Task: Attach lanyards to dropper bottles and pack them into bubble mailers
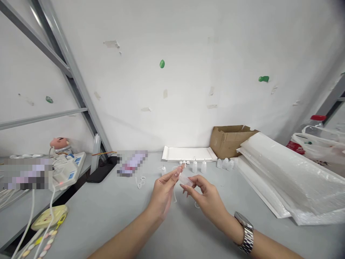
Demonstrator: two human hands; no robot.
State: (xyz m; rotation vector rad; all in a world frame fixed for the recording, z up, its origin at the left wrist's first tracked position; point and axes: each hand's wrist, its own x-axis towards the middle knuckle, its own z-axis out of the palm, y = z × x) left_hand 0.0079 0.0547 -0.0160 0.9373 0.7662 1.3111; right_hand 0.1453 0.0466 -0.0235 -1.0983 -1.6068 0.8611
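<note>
Here both hands, left hand (164, 189) and right hand (204, 196), pinch a small bottle (185, 179) before standing bottles (198, 166).

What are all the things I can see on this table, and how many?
small clear bottle: one, see-through, held between both hands
little white bottles: several, white, standing in a row near the wall
white tray: one, white, flat against the wall
cardboard box: one, brown, open, right of the tray
plastic-wrapped white sheets: a stack, white, right side of the table
power strips: a few, white, far left
grey table: one, grey, under everything
wristwatch: one, silver, on the right wrist
left hand: one, fingertips at the bottle
right hand: one, holding the bottle
</note>
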